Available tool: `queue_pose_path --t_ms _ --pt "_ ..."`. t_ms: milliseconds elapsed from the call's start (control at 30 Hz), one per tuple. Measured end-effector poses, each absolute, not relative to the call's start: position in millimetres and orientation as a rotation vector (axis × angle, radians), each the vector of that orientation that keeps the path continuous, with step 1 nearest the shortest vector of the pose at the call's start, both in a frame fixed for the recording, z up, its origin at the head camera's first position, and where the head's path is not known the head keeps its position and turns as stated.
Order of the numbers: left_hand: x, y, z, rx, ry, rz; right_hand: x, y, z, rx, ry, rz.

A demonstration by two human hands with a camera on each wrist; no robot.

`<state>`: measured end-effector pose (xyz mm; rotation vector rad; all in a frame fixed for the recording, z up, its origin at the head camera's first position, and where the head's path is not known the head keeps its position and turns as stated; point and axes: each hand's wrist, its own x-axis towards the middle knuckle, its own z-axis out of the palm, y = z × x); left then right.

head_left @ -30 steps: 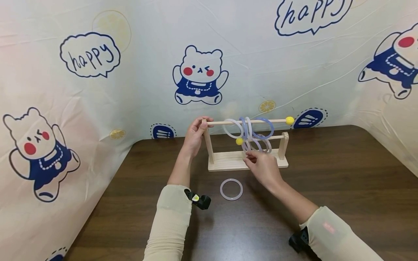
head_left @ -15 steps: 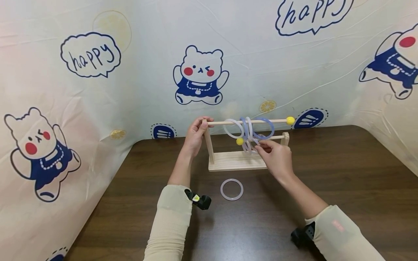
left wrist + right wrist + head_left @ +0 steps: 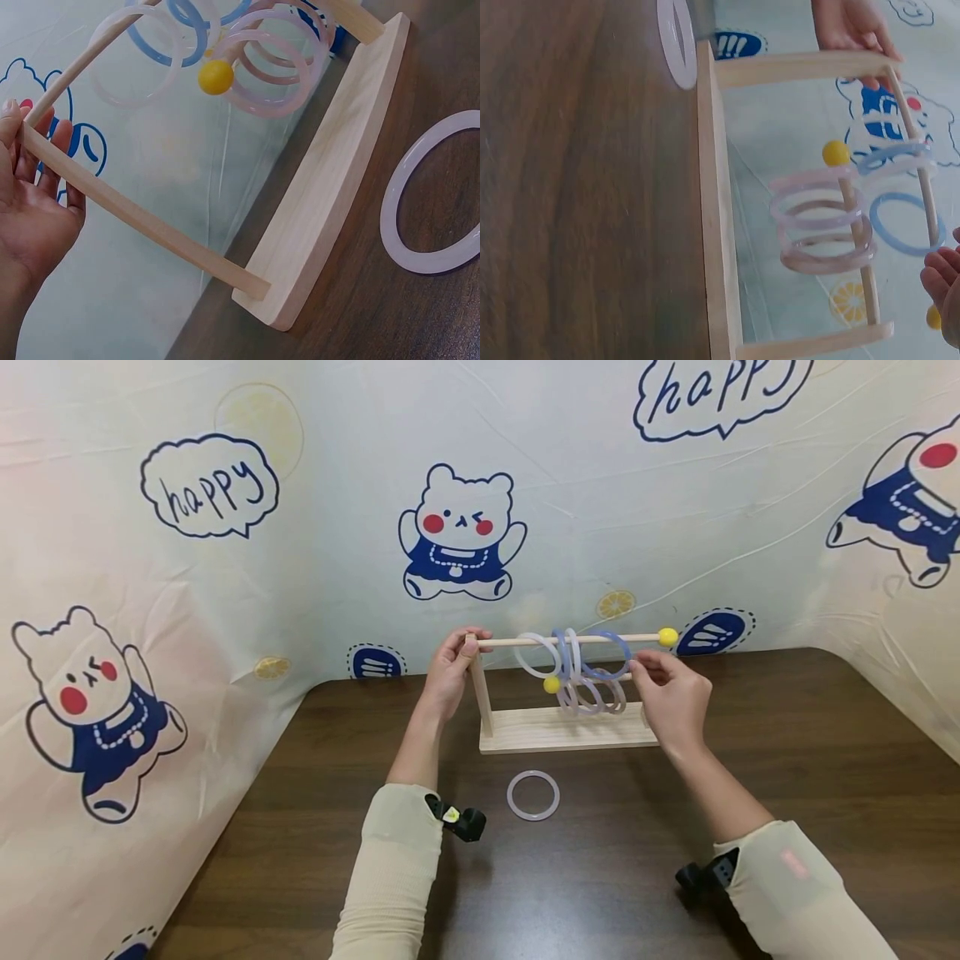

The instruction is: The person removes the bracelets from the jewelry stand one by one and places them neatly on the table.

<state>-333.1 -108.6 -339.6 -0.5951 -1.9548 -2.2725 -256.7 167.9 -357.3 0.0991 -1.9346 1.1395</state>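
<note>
My left hand (image 3: 447, 672) grips the top of the left post (image 3: 142, 214) of a wooden ring rack (image 3: 562, 731). My right hand (image 3: 678, 702) is at the rack's right side, its fingers loosely bent. Its fingertips are right at the edge of a blue ring (image 3: 874, 225) hanging on the upper rod (image 3: 498, 642). Another blue ring (image 3: 197, 34) and two whitish rings (image 3: 537, 637) hang farther left on that rod. Several pinkish rings (image 3: 817, 219) hang together on the lower rod (image 3: 869, 292). The right post is mostly hidden behind my right hand in the head view.
A pale lilac ring (image 3: 510, 796) lies flat on the dark wooden table (image 3: 585, 877), in front of the rack. Yellow balls cap the upper rod's right end (image 3: 667, 637) and the lower rod's left end (image 3: 552, 685). A printed cloth (image 3: 337, 527) stands behind the table.
My right hand has moved right and up, from the pinkish rings on the lower rod to the blue ring above. The left hand keeps its grip on the post.
</note>
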Motion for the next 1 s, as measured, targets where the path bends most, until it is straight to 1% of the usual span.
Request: queue_pose_path --t_ms 233,600,1000 --pt "-330.5 -108.9 -337.8 -0.595 -1.954 -2.270 -264.0 175.2 -361.1 0.069 -1.954 1.222" --pt "-331.9 -107.9 -338.5 -0.599 -1.958 -2.275 -272.7 173.4 -361.1 0.014 -2.061 1.292" --pt "-331.7 -108.1 -338.8 -0.611 -1.949 -2.276 -270.3 171.0 -357.1 -0.020 -2.070 1.366"
